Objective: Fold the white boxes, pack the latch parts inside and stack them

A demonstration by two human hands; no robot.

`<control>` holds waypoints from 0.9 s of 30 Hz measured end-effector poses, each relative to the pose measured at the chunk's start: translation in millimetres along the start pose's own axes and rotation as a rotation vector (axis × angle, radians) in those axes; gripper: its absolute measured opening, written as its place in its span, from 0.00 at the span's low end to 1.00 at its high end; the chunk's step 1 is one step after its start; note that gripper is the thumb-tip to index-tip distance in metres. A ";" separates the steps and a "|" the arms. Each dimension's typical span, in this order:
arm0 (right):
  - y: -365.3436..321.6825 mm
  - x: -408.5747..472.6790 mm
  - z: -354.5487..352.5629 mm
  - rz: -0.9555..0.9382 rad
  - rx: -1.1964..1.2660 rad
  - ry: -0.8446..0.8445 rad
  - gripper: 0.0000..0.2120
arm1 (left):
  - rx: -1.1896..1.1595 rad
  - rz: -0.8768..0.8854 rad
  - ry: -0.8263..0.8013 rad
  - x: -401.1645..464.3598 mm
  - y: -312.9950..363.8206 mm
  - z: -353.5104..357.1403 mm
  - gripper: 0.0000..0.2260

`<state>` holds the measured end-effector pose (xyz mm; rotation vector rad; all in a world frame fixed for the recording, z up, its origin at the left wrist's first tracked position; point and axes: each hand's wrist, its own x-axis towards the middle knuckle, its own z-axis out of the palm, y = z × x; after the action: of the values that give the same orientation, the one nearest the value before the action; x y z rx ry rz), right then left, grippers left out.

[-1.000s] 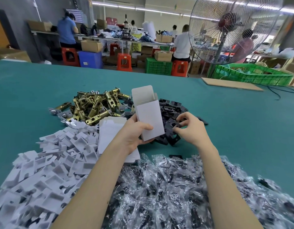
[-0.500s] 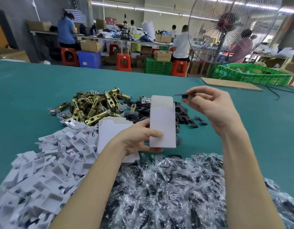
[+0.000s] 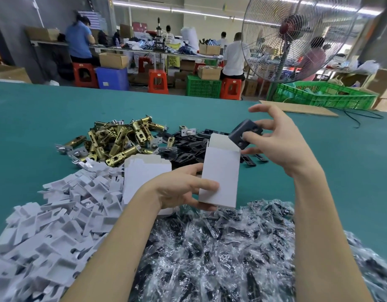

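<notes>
My left hand point(image 3: 183, 188) grips an upright folded white box point(image 3: 220, 171) with its top flap open, over the near middle of the green table. My right hand point(image 3: 275, 138) pinches a black strike plate point(image 3: 242, 132), tilted, just above the box's open top right corner. Behind the box lies a pile of black plates point(image 3: 188, 147). A heap of brass latch bodies point(image 3: 118, 140) sits further left. A stack of flat white box blanks point(image 3: 144, 173) lies left of my left hand.
White cardboard inserts point(image 3: 51, 219) are heaped at the near left. Clear bags of dark parts point(image 3: 220, 253) cover the near edge. A large fan point(image 3: 297, 35), a green crate point(image 3: 323, 94) and a cardboard sheet point(image 3: 297, 109) stand beyond the table. People work at far benches.
My right hand picked a black plate from the pile, lifted it and brought it down to the box's open top. My left hand turned the box upright.
</notes>
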<state>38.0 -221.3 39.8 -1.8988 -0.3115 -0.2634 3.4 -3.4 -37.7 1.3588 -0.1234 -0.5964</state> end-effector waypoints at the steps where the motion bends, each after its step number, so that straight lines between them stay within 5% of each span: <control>1: -2.1 -0.3 -0.9 -0.011 -0.076 -0.004 0.18 | 0.009 -0.002 -0.001 0.3 -0.8 0.1 0.21; 7: -7.0 -0.2 6.2 -0.146 -0.534 -0.122 0.15 | 0.102 -0.015 -0.008 -1.3 -1.6 0.2 0.21; 22: -9.4 0.9 16.6 -0.112 -0.468 -0.280 0.03 | 0.189 0.006 -0.023 -4.1 2.2 2.5 0.23; 27: -12.5 -0.9 26.8 -0.141 -0.594 -0.371 0.13 | 0.169 0.010 -0.007 -3.1 0.5 2.5 0.22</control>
<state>33.8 -192.1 41.5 -2.5203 -0.6753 -0.0968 -0.1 -4.0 -35.9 1.5190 -0.1900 -0.5928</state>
